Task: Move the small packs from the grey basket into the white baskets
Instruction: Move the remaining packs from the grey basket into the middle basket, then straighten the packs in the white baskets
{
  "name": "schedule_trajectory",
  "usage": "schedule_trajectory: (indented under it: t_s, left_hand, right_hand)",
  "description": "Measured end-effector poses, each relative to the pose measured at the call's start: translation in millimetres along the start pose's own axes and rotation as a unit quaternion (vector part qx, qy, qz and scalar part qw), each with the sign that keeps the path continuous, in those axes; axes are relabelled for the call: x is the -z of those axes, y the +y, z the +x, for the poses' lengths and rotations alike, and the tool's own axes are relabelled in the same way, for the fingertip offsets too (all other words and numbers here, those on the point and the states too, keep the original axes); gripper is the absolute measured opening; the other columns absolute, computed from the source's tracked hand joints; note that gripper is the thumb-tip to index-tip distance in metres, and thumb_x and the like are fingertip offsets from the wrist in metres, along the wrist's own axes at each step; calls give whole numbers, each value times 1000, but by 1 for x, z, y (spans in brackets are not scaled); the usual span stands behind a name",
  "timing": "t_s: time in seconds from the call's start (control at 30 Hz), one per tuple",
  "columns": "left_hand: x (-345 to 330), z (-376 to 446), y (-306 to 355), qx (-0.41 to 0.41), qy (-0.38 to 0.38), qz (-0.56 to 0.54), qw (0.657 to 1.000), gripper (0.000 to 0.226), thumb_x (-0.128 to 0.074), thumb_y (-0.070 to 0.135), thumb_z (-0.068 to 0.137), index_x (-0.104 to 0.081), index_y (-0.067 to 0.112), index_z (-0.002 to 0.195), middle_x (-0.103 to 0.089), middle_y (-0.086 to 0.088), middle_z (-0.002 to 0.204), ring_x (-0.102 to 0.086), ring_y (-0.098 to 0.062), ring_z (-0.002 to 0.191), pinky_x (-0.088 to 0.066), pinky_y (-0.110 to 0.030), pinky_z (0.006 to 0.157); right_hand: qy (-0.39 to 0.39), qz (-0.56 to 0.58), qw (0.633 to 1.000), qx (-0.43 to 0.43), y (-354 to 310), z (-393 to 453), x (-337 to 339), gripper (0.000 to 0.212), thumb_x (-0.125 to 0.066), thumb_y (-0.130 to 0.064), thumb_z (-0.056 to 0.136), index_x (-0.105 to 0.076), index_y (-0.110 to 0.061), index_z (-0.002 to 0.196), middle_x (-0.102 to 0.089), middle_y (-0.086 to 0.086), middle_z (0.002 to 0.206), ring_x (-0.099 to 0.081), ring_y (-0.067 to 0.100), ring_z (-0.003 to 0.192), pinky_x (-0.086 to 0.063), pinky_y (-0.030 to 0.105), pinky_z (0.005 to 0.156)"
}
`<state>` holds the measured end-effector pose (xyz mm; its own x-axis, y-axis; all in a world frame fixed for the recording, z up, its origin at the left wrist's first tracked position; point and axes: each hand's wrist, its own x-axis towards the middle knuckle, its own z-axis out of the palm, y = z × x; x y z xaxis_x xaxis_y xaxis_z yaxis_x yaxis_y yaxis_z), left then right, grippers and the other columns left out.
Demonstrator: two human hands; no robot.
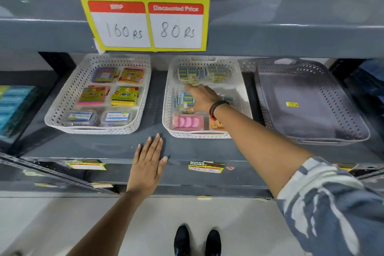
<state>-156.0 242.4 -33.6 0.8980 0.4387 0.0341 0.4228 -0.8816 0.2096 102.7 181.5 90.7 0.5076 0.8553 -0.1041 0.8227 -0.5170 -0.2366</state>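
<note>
The grey basket (307,97) stands at the right of the shelf, holding nothing but a small yellow sticker. Two white baskets sit left of it. The middle white basket (169,110) holds small blue-and-yellow packs (199,74) at its back, more of them mid-basket, and a pink pack (188,121) in front. My right hand (202,97) reaches into this basket, palm down over the middle packs; whether it grips one is hidden. The left white basket (62,108) holds colourful packs and two clear boxes. My left hand (148,162) lies flat and open on the shelf edge.
A grey shelf (99,147) carries the baskets, with another shelf board close above. A yellow price sign (145,25) hangs from that upper board. Price tags (205,166) line the shelf front. Blue stacked goods (14,106) sit at far left.
</note>
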Motion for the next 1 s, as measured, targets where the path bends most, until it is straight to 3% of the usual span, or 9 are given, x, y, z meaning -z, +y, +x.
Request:
schedule_trajectory:
  t_s: [0.27,0.4,0.5,0.6,0.67,0.73,0.8,0.87,1.0]
  left_hand:
    - [2,1,-1,1,0,5,1000,59,-10,46,100,-22,14,148,-22,2,156,-13,-16,144,-3,-34,117]
    - [1,-1,-1,-1,-12,-16,1000,62,-8,49,99,-17,15,149,-16,3,157,-8,-14,145,2,-31,117]
    - [12,-1,0,2,28,-118,993,64,-10,54,96,-10,19,150,-4,7,159,-1,-8,146,5,-25,118]
    - [44,10,13,53,127,-275,951,55,-30,44,97,-18,30,148,-18,10,158,-12,-3,144,-11,-25,116]
    - [65,27,21,34,161,-323,932,49,-40,35,97,-31,28,145,-32,9,152,-22,-5,142,-20,-25,115]
    - [80,52,27,-25,117,-315,942,42,-42,30,96,-44,27,138,-43,13,143,-35,-5,136,-28,-22,110]
    - [92,79,35,-68,31,-268,961,35,-45,32,96,-52,32,130,-53,15,133,-55,-6,113,-41,-21,88]
    - [100,100,45,-94,-45,-183,977,33,-48,36,95,-54,38,127,-60,11,128,-62,-9,99,-42,-21,74]
    - [102,129,54,-106,-135,-4,985,44,-43,50,93,-43,40,136,-61,0,129,-60,-24,113,-48,-35,90]
  right_hand:
    - [-13,-8,1000,28,-5,17,-18,59,-75,-16,75,-47,-10,127,-61,19,122,-59,37,109,-50,41,85]
    - [-20,39,999,25,-2,15,-13,68,-77,-19,74,-45,-12,133,-57,18,131,-55,36,118,-50,42,95]
    - [7,125,992,11,9,5,6,69,-76,-22,77,-45,-10,137,-52,15,140,-52,29,127,-43,37,106]
    - [17,174,985,-12,31,-12,29,50,-75,-22,78,-58,-7,122,-64,12,124,-61,24,111,-44,23,91]
    - [-26,155,987,-33,45,-27,40,38,-74,-19,79,-63,-6,113,-68,10,114,-63,19,96,-41,19,82]
    - [-83,123,988,-51,55,-41,42,34,-71,-18,81,-66,-6,112,-69,8,113,-60,14,91,-41,17,81]
    - [-129,115,983,-59,62,-52,40,37,-72,-23,81,-65,-7,114,-68,8,116,-61,14,95,-45,19,84]
    - [-162,116,978,-61,66,-59,35,45,-72,-31,80,-63,-7,118,-66,7,121,-63,19,107,-46,24,92]
    - [-198,127,971,-51,67,-64,27,48,-69,-31,83,-59,-7,123,-62,8,129,-58,21,118,-43,29,102]
